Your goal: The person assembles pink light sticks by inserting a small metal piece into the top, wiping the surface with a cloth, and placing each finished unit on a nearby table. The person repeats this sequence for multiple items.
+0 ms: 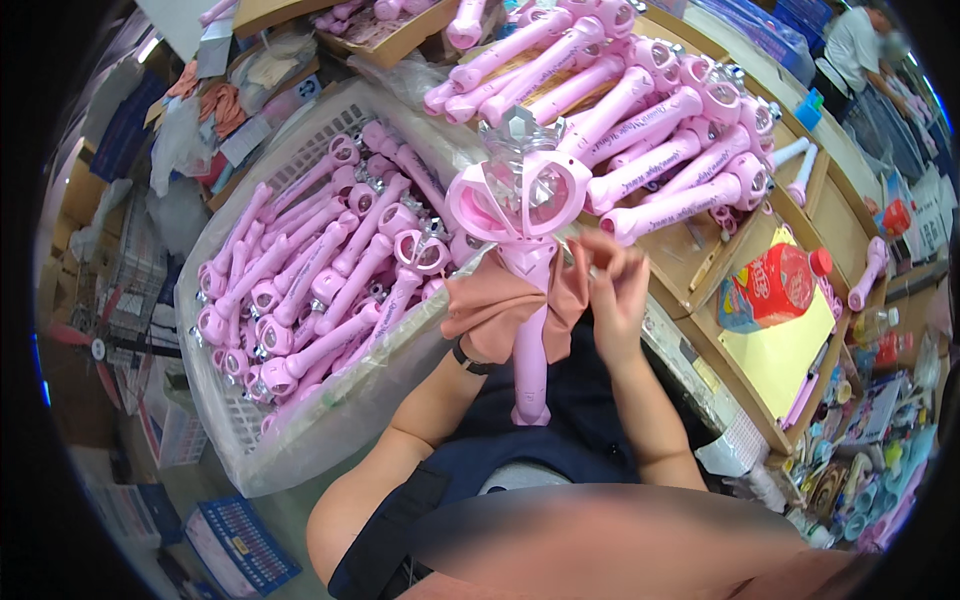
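A pink toy wand (532, 350) stands nearly upright in front of me, with a clear ball in its ringed head and a silver crown on top. Behind its handle a salmon-coloured cloth (490, 300) spreads out to both sides. My left hand (486, 343) is mostly hidden under that cloth and grips the wand through it. On the other side my right hand (618, 295) has its fingers bent, with thumb and fingertips at the cloth's edge just below the wand's head.
At left a lined white crate (228, 400) holds many pink wands (300, 290). More wands (650, 130) lie piled on the cardboard-covered bench (690, 235). A red drink bottle (780, 285) rests on yellow paper (770, 365) at right. Behind, a person (855, 55) stands far off.
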{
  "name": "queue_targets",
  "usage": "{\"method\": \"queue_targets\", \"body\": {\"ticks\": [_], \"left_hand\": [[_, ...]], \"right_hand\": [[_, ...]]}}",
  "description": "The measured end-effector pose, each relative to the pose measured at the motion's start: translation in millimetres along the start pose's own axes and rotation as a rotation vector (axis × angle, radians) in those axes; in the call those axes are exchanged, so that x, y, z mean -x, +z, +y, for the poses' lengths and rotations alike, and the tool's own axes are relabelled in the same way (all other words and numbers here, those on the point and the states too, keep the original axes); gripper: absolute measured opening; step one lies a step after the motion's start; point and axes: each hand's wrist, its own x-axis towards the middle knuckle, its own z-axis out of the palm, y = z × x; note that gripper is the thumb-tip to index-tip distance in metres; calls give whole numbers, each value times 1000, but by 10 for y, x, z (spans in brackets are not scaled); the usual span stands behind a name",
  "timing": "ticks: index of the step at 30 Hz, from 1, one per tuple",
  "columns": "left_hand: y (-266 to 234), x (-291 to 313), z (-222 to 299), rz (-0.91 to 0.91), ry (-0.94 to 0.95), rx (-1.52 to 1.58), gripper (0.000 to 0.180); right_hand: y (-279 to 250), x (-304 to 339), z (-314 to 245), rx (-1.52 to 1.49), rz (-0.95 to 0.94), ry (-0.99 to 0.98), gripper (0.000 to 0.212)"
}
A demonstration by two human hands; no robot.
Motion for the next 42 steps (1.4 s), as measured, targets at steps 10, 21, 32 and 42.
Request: {"method": "queue_targets", "body": {"ticks": [10, 21, 32, 42], "left_hand": [[50, -248, 388, -41, 442, -1064, 32], [-75, -668, 652, -8, 46, 356, 55], [-239, -168, -91, -84, 89, -464, 39], [-247, -268, 27, 12, -10, -328, 45]], "right_hand": [[175, -336, -81, -78, -24, 194, 27], [-264, 1438, 487, 199, -400, 326, 52], [-297, 1470, 577, 217, -303, 238, 48], [-334, 1524, 604, 173, -351, 254, 48]]}}
